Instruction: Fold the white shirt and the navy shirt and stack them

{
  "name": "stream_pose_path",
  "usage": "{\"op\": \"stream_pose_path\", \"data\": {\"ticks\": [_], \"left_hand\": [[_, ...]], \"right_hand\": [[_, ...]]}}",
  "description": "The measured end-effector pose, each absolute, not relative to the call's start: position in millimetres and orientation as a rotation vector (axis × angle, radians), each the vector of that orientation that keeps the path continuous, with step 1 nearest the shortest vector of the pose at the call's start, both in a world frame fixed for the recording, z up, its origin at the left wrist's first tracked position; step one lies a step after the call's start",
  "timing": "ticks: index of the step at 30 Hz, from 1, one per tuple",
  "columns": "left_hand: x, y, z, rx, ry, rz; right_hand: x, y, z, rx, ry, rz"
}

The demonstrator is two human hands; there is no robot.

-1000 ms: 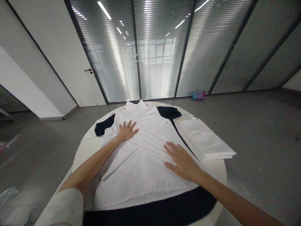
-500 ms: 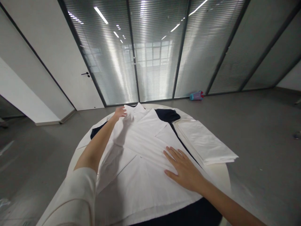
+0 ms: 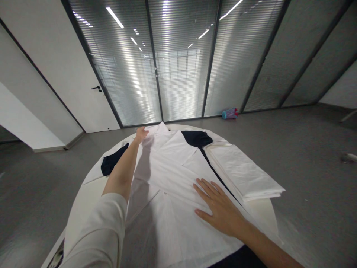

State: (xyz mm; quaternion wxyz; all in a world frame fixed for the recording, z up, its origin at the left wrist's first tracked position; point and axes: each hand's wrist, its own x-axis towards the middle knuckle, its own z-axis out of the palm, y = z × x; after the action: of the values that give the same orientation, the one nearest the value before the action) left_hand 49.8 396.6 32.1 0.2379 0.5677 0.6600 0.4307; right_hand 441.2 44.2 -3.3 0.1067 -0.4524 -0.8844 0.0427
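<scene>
White shirt (image 3: 167,167) spread across middle of a round table (image 3: 83,204), dark cloth (image 3: 196,138) at one o'clock, folded white fabric (image 3: 245,171) at two, right hand (image 3: 216,206) flat at three, fingers splayed, left hand (image 3: 141,133) touching shirt at eleven, grip unclear.

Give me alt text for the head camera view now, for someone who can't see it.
A white garment lies spread on a white table, dark cloth showing around it; the left hand is by its collar, the right hand flat on its body. Folded white cloth lies to the right; beyond, a container lies by a glass wall.
</scene>
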Motion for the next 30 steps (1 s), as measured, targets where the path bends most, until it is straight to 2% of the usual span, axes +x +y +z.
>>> {"op": "stream_pose_path", "data": {"ticks": [11, 19, 30], "left_hand": [[33, 334, 18, 2.266, 1.902, 0.668], [79, 335, 35, 2.435, 2.01, 0.608], [139, 347, 1, 2.413, 1.888, 0.22]], "right_hand": [[442, 45, -5, -1.319, -2.582, 0.141], [442, 45, -5, -1.32, -2.593, 0.129], [441, 44, 0, -1.353, -2.613, 0.188]]}}
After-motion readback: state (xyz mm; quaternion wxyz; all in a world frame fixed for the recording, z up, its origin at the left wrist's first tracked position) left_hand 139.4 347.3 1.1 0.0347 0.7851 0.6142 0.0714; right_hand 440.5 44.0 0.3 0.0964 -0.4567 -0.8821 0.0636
